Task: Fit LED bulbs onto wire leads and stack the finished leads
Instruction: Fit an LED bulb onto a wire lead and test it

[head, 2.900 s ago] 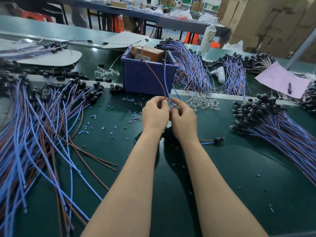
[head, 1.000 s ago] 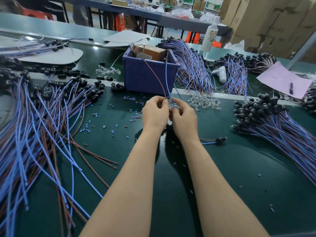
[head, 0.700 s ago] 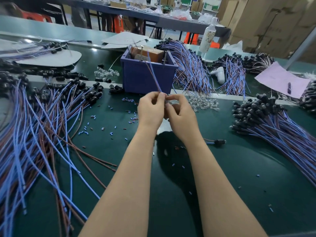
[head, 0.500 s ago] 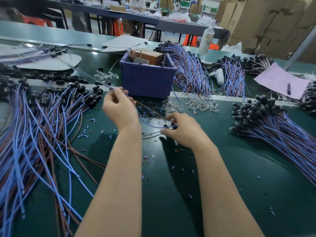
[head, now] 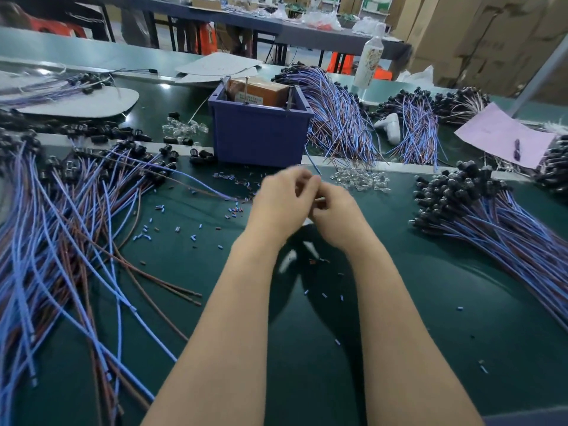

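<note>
My left hand point(head: 281, 199) and my right hand point(head: 336, 212) meet over the dark green mat point(head: 430, 302), both blurred. Their fingers curl around a wire lead point(head: 316, 171), of which only a short blue end shows above the fingertips. Something small and pale sits between the thumbs; I cannot tell what it is. A heap of clear LED bulbs point(head: 359, 179) lies just beyond my right hand. A bundle of leads with black caps point(head: 491, 216) lies at the right. A loose spread of blue and brown leads point(head: 76, 210) covers the left.
A blue bin point(head: 261, 139) holding a brown box stands just behind my hands. Behind it lie more lead bundles point(head: 338, 118), a white bottle point(head: 370, 56) and a pink paper point(head: 504, 136). Small cut bits of insulation point(head: 147, 235) litter the mat.
My left hand swung out to the left pile with a lead, then came back empty. My right hand picked up the capped lead from the mat. Both hands are together again at the centre.
</note>
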Available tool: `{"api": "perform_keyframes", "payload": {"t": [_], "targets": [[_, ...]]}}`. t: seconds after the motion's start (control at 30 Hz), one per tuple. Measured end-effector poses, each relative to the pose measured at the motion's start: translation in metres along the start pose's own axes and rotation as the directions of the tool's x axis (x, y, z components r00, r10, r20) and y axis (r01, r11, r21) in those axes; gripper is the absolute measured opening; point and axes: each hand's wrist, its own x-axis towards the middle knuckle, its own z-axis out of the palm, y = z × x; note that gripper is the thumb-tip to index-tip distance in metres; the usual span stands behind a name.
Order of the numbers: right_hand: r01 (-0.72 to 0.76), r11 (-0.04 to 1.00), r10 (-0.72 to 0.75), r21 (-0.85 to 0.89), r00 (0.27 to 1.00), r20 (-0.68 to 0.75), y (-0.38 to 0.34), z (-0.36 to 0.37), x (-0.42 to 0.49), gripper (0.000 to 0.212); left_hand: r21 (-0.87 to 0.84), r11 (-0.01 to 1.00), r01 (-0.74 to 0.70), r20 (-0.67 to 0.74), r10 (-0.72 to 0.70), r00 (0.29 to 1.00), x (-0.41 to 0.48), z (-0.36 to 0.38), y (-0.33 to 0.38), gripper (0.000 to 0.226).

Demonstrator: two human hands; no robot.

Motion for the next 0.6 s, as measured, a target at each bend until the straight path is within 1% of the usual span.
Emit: {"api": "perform_keyframes", "payload": {"t": [0.03,0.07,0.1,0.13,0.17,0.23,0.27,0.3,0.33,0.37,0.47,0.5,0.53,0.6], "targets": [[-0.011,0.992,0.017,0.126,0.999,-0.048,0.002,-0.001,0.001,0.026,0.023,0.998,0.056,0.119,-0.058,0.991,-0.001,0.003,-0.003,0.025],[-0.029,0.966,0.056,0.255,0.993,-0.101,0.004,-0.002,0.001,0.019,0.03,0.995,0.093,0.174,-0.097,0.98,-0.001,0.005,-0.005,0.029],[-0.05,0.925,0.107,0.377,0.985,-0.134,0.005,-0.004,0.002,0.012,0.013,0.993,0.119,0.191,-0.12,0.974,-0.001,0.005,-0.007,0.031],[-0.079,0.864,0.161,0.497,0.979,-0.125,0.007,-0.005,0.002,0.008,-0.026,0.99,0.138,0.185,-0.131,0.974,-0.001,0.003,-0.008,0.032],[-0.111,0.773,0.2,0.625,0.977,-0.074,0.008,-0.005,0.003,0.007,-0.07,0.986,0.152,0.169,-0.138,0.976,0.0,0.002,-0.008,0.032],[-0.162,0.553,0.206,0.817,0.977,0.054,0.01,-0.007,0.003,0.006,-0.121,0.977,0.176,0.15,-0.157,0.976,0.002,0.0,-0.009,0.03],[-0.179,0.477,0.199,0.861,0.976,0.092,0.011,-0.008,0.003,0.01,-0.127,0.974,0.187,0.15,-0.168,0.974,0.002,-0.001,-0.009,0.027],[-0.188,0.436,0.193,0.88,0.975,0.113,0.012,-0.008,0.003,0.016,-0.128,0.973,0.191,0.152,-0.171,0.973,0.002,-0.001,-0.01,0.024],[-0.189,0.432,0.187,0.882,0.975,0.118,0.013,-0.009,0.003,0.019,-0.124,0.975,0.187,0.152,-0.168,0.974,0.002,-0.001,-0.011,0.021],[-0.183,0.454,0.18,0.872,0.977,0.112,0.013,-0.008,0.003,0.019,-0.119,0.976,0.18,0.154,-0.161,0.975,0.002,-0.002,-0.011,0.02],[-0.163,0.615,0.205,0.771,0.978,0.043,0.017,-0.005,0.004,0.016,-0.133,0.976,0.17,0.174,-0.146,0.974,0.001,-0.003,-0.011,0.026],[-0.167,0.642,0.216,0.749,0.976,0.033,0.018,-0.005,0.005,0.015,-0.144,0.975,0.171,0.193,-0.142,0.971,0.001,-0.003,-0.01,0.028],[-0.176,0.628,0.218,0.758,0.975,0.046,0.019,-0.006,0.005,0.014,-0.16,0.972,0.173,0.217,-0.136,0.967,0.001,-0.004,-0.01,0.029],[-0.2,0.537,0.204,0.82,0.973,0.104,0.02,-0.008,0.005,0.016,-0.21,0.962,0.176,0.264,-0.118,0.957,0.001,-0.005,-0.009,0.026]]}}
